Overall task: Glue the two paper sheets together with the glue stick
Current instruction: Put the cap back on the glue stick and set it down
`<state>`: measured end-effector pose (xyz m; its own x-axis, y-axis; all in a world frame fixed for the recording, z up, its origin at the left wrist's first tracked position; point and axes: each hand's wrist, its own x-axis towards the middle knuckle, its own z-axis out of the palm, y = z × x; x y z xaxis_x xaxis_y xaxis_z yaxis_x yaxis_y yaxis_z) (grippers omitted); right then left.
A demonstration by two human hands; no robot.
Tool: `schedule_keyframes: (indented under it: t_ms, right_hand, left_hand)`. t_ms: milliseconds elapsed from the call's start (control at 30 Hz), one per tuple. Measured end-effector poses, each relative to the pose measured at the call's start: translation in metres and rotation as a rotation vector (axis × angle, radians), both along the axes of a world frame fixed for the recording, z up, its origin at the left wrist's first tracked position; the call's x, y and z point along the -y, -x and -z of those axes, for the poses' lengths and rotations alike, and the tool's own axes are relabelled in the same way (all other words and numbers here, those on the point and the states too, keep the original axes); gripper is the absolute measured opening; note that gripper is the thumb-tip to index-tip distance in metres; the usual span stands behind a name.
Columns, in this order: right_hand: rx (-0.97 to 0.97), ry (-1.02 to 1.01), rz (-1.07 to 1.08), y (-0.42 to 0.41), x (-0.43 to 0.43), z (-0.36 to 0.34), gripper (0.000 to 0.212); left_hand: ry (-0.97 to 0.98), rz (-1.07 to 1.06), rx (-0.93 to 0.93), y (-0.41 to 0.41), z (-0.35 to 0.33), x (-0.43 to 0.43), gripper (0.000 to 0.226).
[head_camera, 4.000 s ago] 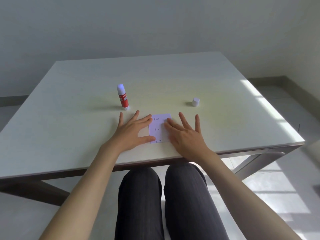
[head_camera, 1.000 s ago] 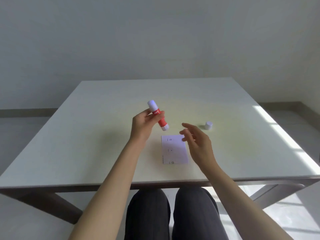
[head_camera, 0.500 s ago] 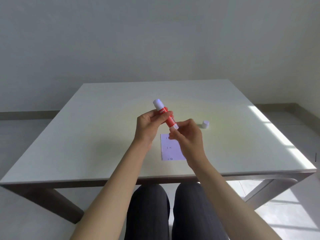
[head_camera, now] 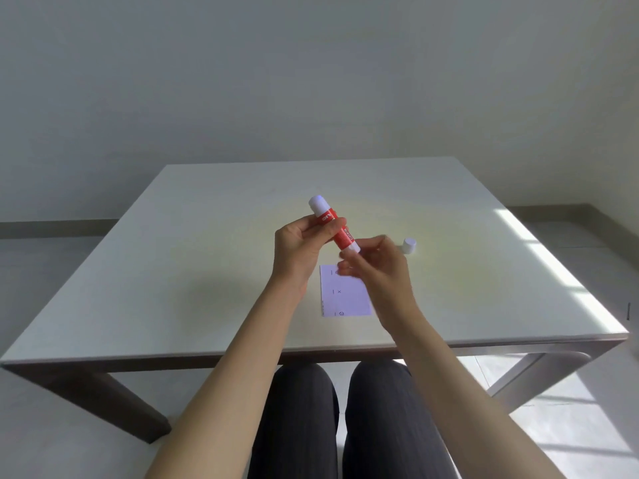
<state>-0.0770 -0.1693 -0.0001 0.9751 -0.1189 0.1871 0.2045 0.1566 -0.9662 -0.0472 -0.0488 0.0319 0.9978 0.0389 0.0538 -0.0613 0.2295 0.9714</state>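
Observation:
A red glue stick (head_camera: 334, 225) with a white tip is held tilted in the air above the table, its tip up and to the left. My left hand (head_camera: 300, 250) grips its red body. My right hand (head_camera: 378, 267) pinches the white lower end of the stick; those fingers are blurred. Below the hands a small white paper (head_camera: 342, 294) with faint marks lies flat near the table's front edge. I cannot tell whether it is one sheet or two stacked. The white cap (head_camera: 409, 245) stands on the table just right of my right hand.
The pale table (head_camera: 193, 271) has its front edge close to my knees. A sunlit strip runs along its right side. A plain wall stands behind the table, and floor shows on both sides.
Both hands have left the paper. My left hand picked the glue stick up from the table, and my right hand came up to pinch its lower end. The view has tilted upward.

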Motion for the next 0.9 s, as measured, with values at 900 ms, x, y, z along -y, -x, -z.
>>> schedule_keyframes:
  t_ms: [900]
  right_hand:
    - [0.612, 1.238, 0.368, -0.027, 0.018, 0.034, 0.046]
  left_hand:
    - [-0.387, -0.318, 0.014, -0.005, 0.007, 0.008, 0.035]
